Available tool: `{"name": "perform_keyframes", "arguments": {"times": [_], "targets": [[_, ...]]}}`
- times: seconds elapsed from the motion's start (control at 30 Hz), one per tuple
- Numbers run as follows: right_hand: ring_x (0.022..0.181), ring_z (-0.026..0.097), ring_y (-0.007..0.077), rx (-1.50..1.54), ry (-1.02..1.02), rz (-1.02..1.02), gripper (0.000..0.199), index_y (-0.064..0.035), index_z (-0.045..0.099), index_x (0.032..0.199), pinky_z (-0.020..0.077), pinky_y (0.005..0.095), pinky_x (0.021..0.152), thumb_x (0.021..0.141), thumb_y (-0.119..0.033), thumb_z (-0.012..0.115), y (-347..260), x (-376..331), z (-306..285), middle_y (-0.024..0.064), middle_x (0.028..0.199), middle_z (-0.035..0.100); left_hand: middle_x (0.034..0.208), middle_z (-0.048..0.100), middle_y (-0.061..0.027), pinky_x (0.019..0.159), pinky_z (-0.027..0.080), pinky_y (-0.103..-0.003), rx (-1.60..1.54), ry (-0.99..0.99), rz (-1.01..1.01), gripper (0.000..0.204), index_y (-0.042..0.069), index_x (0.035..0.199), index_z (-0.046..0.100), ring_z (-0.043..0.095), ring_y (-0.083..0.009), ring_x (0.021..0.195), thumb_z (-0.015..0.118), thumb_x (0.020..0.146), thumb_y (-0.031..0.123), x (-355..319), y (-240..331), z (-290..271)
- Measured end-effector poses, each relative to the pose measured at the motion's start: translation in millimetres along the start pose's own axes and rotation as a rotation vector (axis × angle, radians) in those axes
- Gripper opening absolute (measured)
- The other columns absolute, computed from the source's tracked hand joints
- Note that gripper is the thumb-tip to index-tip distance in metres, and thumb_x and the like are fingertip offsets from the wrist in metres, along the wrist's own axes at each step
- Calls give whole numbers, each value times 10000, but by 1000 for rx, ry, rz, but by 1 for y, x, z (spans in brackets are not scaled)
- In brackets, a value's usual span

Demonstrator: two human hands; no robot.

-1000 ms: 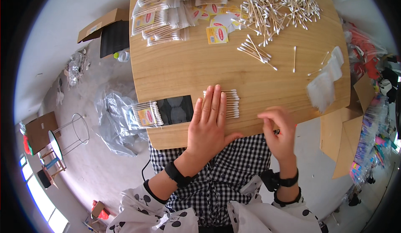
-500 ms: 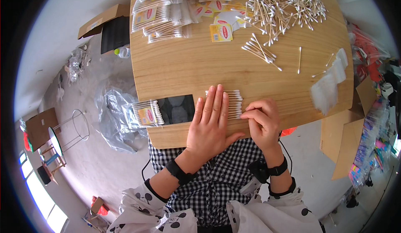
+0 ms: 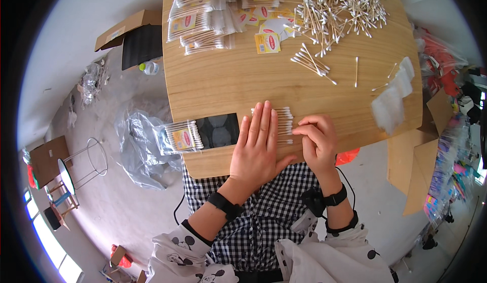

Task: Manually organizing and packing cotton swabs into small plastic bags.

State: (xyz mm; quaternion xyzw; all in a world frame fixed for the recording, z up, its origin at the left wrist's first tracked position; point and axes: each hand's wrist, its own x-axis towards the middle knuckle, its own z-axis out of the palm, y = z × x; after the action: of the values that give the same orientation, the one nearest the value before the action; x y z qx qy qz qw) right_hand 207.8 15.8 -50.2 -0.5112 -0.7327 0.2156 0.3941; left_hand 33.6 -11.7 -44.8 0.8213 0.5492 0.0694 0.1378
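My left hand (image 3: 257, 138) lies flat across a row of cotton swabs (image 3: 285, 117) near the table's front edge, its fingers stretched out together. White swab tips stick out on both sides of it. At the right ends of the row, my right hand (image 3: 318, 138) has curled fingers with the fingertips beside the tips; whether anything is between them is hidden. One swab (image 3: 289, 141) lies a little apart at the near side of the row. Left of my left hand is a black pad (image 3: 218, 130), and beyond it a clear bag of swabs (image 3: 177, 137) with a yellow label.
Packed swab bags (image 3: 203, 24) are stacked at the far left of the wooden table (image 3: 218, 80), beside loose labels (image 3: 267, 43). A big heap of swabs (image 3: 345, 14) is at the far right, with a small bunch (image 3: 312, 63) nearer. White cotton-like pieces (image 3: 389, 108) lie at the right edge.
My right hand has shifted slightly away from me along the swab tips. The nearest swab now shows apart from the row. My left hand stays flat on the swabs.
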Motion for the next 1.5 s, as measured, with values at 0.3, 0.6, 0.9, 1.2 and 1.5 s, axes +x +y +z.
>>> {"name": "perform_keyframes", "arguments": {"times": [0.3,0.6,0.9,1.2,1.5], "targets": [[818,578,250,1,-4,24,212,-66,663,797,463,355,710,681,79,561,-2,0,2,54,898,624,1563,267,-251,1198,188,-472,-16,30,-3,983,-99,1465,312,225,-349,1478,458,878,677,0,0,1],[827,576,261,-35,-33,-6,292,-81,682,877,462,367,730,686,86,537,0,0,1,68,920,621,1555,280,-256,1198,198,-461,-12,48,-1,978,-102,1459,322,244,-344,1472,433,889,685,1,0,1],[823,571,261,-68,-41,9,333,-85,681,936,460,366,728,687,84,536,-1,1,3,67,932,621,1555,281,-254,1198,199,-457,-4,48,3,976,-99,1462,319,242,-341,1473,418,897,690,0,-1,2],[831,568,275,-67,-24,49,367,-92,685,1014,458,378,741,724,81,542,-3,3,4,83,949,620,1561,272,-249,1199,194,-457,-23,44,-2,973,-95,1467,314,231,-339,1478,428,895,684,0,-1,2],[824,575,275,-126,-50,33,287,-83,674,979,460,380,724,758,61,561,-5,11,6,93,922,608,1564,260,-255,1199,184,-468,-43,54,6,985,-108,1463,302,215,-352,1480,458,885,673,0,-3,3]]}}
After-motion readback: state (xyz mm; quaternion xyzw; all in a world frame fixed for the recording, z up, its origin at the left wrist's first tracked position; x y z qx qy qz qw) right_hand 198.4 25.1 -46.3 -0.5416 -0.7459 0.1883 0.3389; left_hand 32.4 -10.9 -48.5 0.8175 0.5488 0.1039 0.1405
